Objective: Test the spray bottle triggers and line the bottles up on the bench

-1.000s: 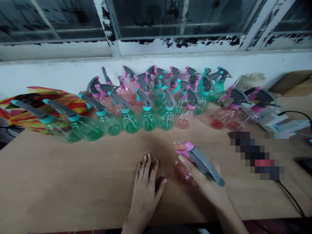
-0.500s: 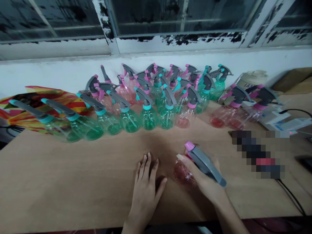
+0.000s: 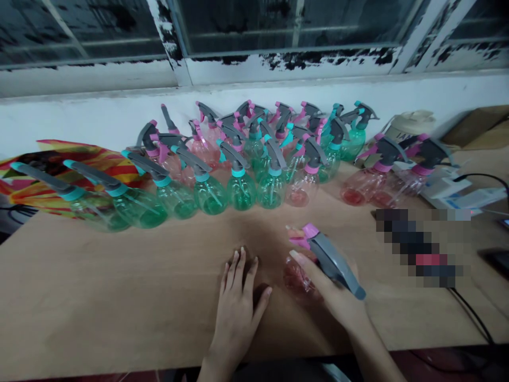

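My right hand [image 3: 338,297] is wrapped round a pink spray bottle [image 3: 296,278] with a grey and pink trigger head, just above or on the wooden table [image 3: 119,297]; I cannot tell which. A finger shows near the pink trigger and nozzle. To its left, my left hand [image 3: 238,302] lies flat on the tabletop with fingers spread, holding nothing. Beyond both hands stands a front row of green spray bottles [image 3: 210,199] with teal collars, ending in a clear-pink spray bottle [image 3: 300,193]. Behind it are several more pink and green ones.
Two pink spray bottles [image 3: 353,193] stand apart at the right. A colourful cloth bundle [image 3: 95,170] lies at the back left. On the right are a blurred-out dark object [image 3: 417,246], a black cable [image 3: 473,313], white boxes [image 3: 449,188] and a cream bag [image 3: 411,124].
The spray bottle's head in my right hand has turned slightly, and a finger now shows by its trigger. The left hand stays in place. The camera view has shifted a little.
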Available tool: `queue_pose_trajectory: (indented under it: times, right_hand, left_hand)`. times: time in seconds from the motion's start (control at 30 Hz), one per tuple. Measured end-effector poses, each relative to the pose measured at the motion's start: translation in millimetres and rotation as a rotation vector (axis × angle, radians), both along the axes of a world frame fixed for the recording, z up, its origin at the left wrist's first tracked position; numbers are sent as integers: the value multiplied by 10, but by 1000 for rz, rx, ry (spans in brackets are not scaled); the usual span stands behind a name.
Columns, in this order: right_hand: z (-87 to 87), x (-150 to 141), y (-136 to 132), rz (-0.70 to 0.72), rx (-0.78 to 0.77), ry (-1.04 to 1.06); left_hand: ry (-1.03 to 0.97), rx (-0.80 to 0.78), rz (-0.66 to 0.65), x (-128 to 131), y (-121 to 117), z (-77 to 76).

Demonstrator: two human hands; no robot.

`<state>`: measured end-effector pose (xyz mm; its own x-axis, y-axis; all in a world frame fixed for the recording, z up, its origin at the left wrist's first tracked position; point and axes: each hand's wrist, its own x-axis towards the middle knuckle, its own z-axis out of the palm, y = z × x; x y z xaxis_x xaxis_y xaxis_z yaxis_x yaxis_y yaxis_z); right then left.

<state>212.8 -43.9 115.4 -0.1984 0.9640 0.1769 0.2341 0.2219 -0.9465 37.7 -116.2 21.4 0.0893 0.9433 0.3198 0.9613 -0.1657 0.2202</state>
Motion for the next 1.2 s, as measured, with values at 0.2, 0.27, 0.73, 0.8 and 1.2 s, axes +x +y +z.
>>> queue_pose_trajectory:
  times: [0.2, 0.27, 0.73, 0.8, 1.2]
  right_hand:
    - [-71, -4, 5, -46, 21, -7]
    - [-79, 0, -2, -52, 0, -2]
    - [-99, -65, 100, -16, -14, 58]
    - [-116, -81, 96, -49, 14, 55]
    - [-32, -57, 67, -37, 42, -16]
  left_hand:
    - [-7, -5, 2, -2, -3, 11]
    - [-6, -2, 5, -1, -3, 8]
    - [-14, 8, 6, 0, 4, -11]
    - [-15, 4, 3, -2, 4, -18]
    - [-27, 12, 7, 0, -7, -18]
